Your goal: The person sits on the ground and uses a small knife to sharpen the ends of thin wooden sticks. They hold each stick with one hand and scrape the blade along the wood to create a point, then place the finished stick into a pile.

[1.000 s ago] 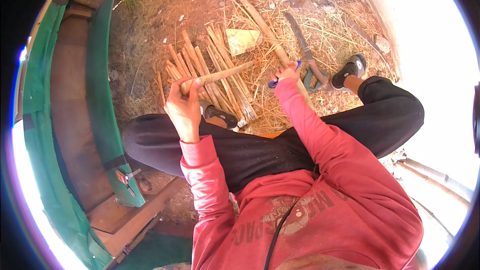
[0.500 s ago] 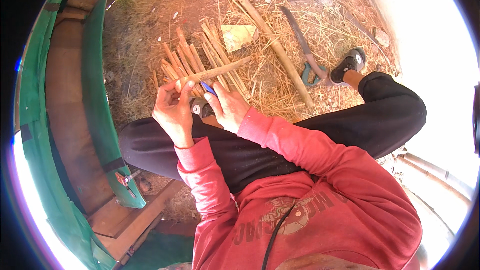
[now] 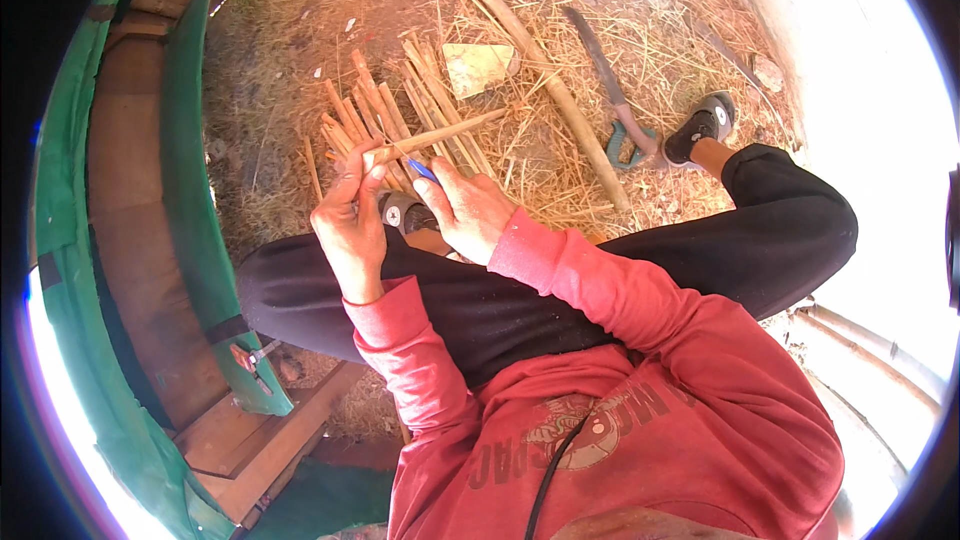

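My left hand (image 3: 350,230) pinches the near-left end of a pale wooden stick (image 3: 440,135), which points away to the right above the ground. A blue-handled knife (image 3: 423,170) is gripped in my right hand (image 3: 470,208), its handle partly covered by the fingers. The thin blade crosses the stick close to my left fingertips; whether it cuts into the wood I cannot tell. Just beyond, several split sticks (image 3: 375,105) lie side by side on the straw, partly hidden behind the held one.
A long pole (image 3: 545,70) lies across the straw-covered ground. To its right are a machete (image 3: 600,60) and a teal handle (image 3: 622,147), near my shoe (image 3: 700,130). A flat yellowish piece (image 3: 478,68) rests by the sticks. A green-edged wooden structure (image 3: 185,190) stands at left.
My right hand has drawn slightly right with the knife, and more of its blade shows across the stick. My left hand keeps its hold, with its fingers a little shifted.
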A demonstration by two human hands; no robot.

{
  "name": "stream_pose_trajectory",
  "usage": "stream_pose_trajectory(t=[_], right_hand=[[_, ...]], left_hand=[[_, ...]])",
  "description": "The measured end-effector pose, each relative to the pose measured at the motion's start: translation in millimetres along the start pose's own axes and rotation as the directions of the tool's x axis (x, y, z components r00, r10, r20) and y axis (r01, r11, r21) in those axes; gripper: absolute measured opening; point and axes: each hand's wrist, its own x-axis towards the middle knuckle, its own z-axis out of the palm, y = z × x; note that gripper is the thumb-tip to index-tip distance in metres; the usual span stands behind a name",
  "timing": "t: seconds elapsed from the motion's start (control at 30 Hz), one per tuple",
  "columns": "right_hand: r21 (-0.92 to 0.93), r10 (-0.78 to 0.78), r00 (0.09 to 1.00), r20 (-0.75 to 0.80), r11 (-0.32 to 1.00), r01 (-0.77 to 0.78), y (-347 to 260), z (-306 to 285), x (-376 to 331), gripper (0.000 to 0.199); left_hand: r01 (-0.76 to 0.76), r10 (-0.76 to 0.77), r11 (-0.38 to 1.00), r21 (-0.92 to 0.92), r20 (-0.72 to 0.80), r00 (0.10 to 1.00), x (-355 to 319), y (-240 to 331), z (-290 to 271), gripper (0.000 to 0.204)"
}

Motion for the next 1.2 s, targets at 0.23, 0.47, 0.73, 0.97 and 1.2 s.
stream_pose_trajectory(t=[0.23, 0.47, 0.73, 0.97, 1.2], right_hand=[[-0.278, -0.200, 0.978, -0.063, 0.944, 0.175, 27, 17, 0, 0.030], [-0.239, -0.133, 0.989, -0.059, 0.964, 0.115, 16, 18, 5, 0.031], [-0.264, 0.008, 0.993, -0.121, 0.964, -0.040, 69, 5, 9, 0.034], [-0.122, -0.096, 0.991, -0.089, 0.989, 0.085, 15, 19, 2, 0.040], [-0.186, 0.016, 0.998, -0.057, 0.982, -0.026, 50, 11, 12, 0.031]], left_hand=[[-0.156, 0.159, 0.955, 0.254, 0.009, 0.987, 1, 14, 1, 0.021], [-0.171, 0.174, 0.952, 0.254, 0.011, 0.985, -5, -3, -16, 0.023], [-0.184, 0.177, 0.960, 0.212, 0.052, 0.983, -6, -4, -18, 0.020], [-0.263, 0.249, 0.944, 0.199, 0.092, 0.964, 3, 5, -12, 0.020], [-0.281, 0.256, 0.919, 0.276, 0.121, 0.959, -2, 1, -15, 0.021]])
